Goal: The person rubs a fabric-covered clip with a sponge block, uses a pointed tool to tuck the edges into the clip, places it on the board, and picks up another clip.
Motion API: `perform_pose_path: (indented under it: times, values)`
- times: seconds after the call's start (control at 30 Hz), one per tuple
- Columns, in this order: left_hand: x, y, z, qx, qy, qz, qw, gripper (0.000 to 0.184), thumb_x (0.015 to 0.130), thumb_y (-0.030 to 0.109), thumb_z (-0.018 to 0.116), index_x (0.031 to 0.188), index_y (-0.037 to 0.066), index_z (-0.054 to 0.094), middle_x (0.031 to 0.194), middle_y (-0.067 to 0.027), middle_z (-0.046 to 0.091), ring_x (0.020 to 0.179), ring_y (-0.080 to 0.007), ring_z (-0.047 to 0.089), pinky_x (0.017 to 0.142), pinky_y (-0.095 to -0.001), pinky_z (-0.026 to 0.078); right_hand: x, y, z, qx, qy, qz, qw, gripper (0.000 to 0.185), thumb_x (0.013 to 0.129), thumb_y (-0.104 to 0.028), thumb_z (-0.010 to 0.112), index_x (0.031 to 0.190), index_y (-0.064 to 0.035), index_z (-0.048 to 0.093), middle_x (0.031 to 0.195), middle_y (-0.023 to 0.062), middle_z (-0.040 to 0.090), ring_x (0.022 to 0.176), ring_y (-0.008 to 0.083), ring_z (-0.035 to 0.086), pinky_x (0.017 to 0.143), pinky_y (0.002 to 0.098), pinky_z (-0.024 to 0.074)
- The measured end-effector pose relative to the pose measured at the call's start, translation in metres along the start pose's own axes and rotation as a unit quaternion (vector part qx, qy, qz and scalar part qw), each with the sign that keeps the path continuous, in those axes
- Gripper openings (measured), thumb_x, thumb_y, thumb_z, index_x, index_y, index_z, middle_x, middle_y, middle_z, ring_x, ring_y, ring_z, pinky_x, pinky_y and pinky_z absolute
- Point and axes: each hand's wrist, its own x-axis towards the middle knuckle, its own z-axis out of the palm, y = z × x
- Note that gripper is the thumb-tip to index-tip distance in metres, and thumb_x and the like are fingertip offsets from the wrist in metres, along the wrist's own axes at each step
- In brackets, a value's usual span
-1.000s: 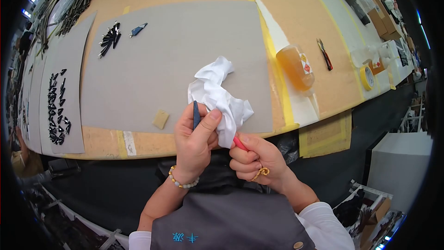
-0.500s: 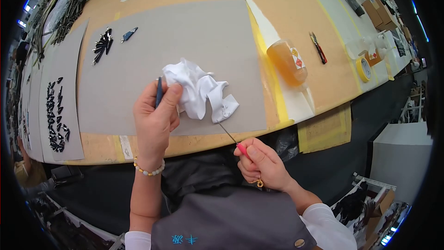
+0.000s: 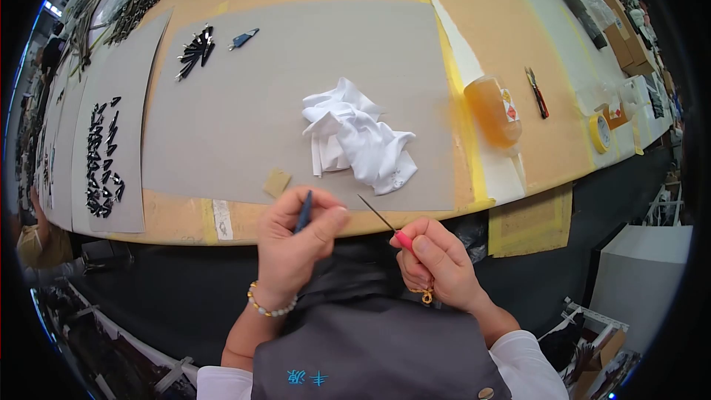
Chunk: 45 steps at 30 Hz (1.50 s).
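Observation:
My left hand [image 3: 298,235], slightly blurred, pinches a narrow dark blue piece [image 3: 304,211] between thumb and fingers. In my right hand [image 3: 433,258] is a thin pointed awl [image 3: 404,240] with a pink handle, its metal tip directed up and left toward the other hand. A crumpled white cloth [image 3: 359,133] lies on the grey mat [image 3: 244,104] beyond both hands, touched by neither. Close to my left fingers, a small tan square [image 3: 277,182] rests near the mat's front edge.
A fan of black strips [image 3: 195,52] and a single blue piece [image 3: 243,38] lie at the mat's back left. More black pieces [image 3: 102,159] cover the left sheet. To the right are an amber bottle [image 3: 492,112], red-handled cutters [image 3: 537,93] and yellow tape [image 3: 600,133].
My left hand has let go of the white cloth, which now lies on the mat, and has drawn back toward me with the blue piece. The tan square has come into sight.

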Motion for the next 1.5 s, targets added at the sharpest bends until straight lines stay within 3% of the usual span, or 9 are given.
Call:
perform_pose_path:
  times: [0.63,0.73,0.83,0.87,0.97,1.03,1.13,1.27,1.5]
  values:
    - [-0.018,-0.019,-0.018,0.004,-0.002,0.114,0.993,0.008,0.095,0.005,0.054,0.090,-0.001,0.053,0.060,0.0023,0.042,0.045,-0.0034,0.028,0.041,-0.0224,0.026,0.017,-0.007,0.017,-0.134,-0.066,0.167,0.975,0.035,0.106,-0.029,0.034,0.099,-0.0016,0.056,0.063,-0.0012,0.047,0.056,0.0036,0.038,0.053,0.0197,0.0345]
    - [-0.018,-0.027,-0.018,0.017,0.043,0.165,0.985,0.008,0.095,0.006,0.052,0.089,0.000,0.052,0.059,0.0024,0.041,0.045,-0.0033,0.028,0.040,-0.0223,0.025,0.019,0.003,0.037,-0.219,0.102,0.034,0.970,0.019,0.100,-0.017,0.050,0.100,-0.0001,0.059,0.067,0.0026,0.056,0.058,0.0078,0.048,0.058,0.0224,0.0412]
    - [-0.012,-0.029,-0.016,-0.016,0.099,0.200,0.975,0.009,0.096,0.007,0.051,0.089,0.001,0.052,0.059,0.0025,0.040,0.044,-0.0030,0.027,0.039,-0.0222,0.025,0.008,0.009,0.029,-0.496,0.118,-0.344,0.789,0.015,0.085,-0.004,0.065,0.099,0.0003,0.064,0.077,0.0076,0.064,0.066,0.0148,0.059,0.063,0.0267,0.0466]
    - [-0.009,-0.031,-0.016,-0.031,0.111,0.200,0.973,0.009,0.096,0.007,0.050,0.089,0.002,0.051,0.059,0.0026,0.040,0.044,-0.0028,0.027,0.039,-0.0221,0.025,-0.001,0.005,0.027,-0.417,-0.007,-0.332,0.846,0.029,0.073,0.001,0.071,0.102,-0.0014,0.068,0.085,0.0101,0.066,0.072,0.0194,0.063,0.064,0.0286,0.0478]
    - [-0.003,-0.033,-0.009,-0.063,0.125,0.193,0.971,0.010,0.096,0.008,0.049,0.088,0.003,0.050,0.059,0.0026,0.040,0.043,-0.0026,0.027,0.038,-0.0220,0.024,0.004,0.003,0.040,-0.326,-0.226,-0.007,0.918,0.027,0.090,-0.006,0.063,0.116,0.0023,0.064,0.095,0.0105,0.066,0.078,0.0133,0.062,0.069,0.0256,0.0486]
    - [-0.004,-0.033,-0.006,-0.063,0.119,0.192,0.972,0.011,0.097,0.008,0.049,0.087,0.003,0.050,0.059,0.0027,0.039,0.043,-0.0025,0.026,0.038,-0.0219,0.024,0.010,0.040,0.035,-0.073,-0.130,0.138,0.979,0.048,0.096,-0.016,0.058,0.137,-0.0012,0.037,0.113,0.0083,0.057,0.089,0.0107,0.058,0.076,0.0240,0.0483]
    - [-0.009,-0.033,-0.004,-0.030,0.111,0.191,0.975,0.012,0.097,0.009,0.048,0.087,0.004,0.049,0.059,0.0029,0.039,0.043,-0.0027,0.026,0.039,-0.0215,0.024,0.025,0.075,0.026,0.112,-0.017,-0.059,0.992,0.049,0.094,-0.024,0.064,0.131,-0.0016,0.039,0.108,0.0088,0.055,0.086,0.0138,0.058,0.075,0.0269,0.0496]
    - [-0.016,-0.036,-0.001,-0.025,0.098,0.139,0.985,0.011,0.098,0.011,0.047,0.090,0.004,0.049,0.059,0.0027,0.037,0.044,-0.0033,0.026,0.040,-0.0216,0.026,0.034,0.062,0.041,-0.147,0.015,-0.275,0.950,0.031,0.097,-0.026,0.057,0.115,-0.0018,0.049,0.099,0.0103,0.057,0.075,0.0133,0.056,0.069,0.0280,0.0502]
    - [-0.026,-0.021,-0.010,-0.160,0.005,-0.020,0.987,0.024,0.101,0.026,0.041,0.096,0.004,0.049,0.070,-0.0023,0.039,0.052,-0.0094,0.033,0.043,-0.0258,0.033,0.044,0.037,0.029,-0.185,0.063,-0.386,0.901,0.018,0.099,-0.018,0.050,0.105,-0.0016,0.052,0.088,0.0133,0.059,0.073,0.0165,0.057,0.068,0.0289,0.0496]
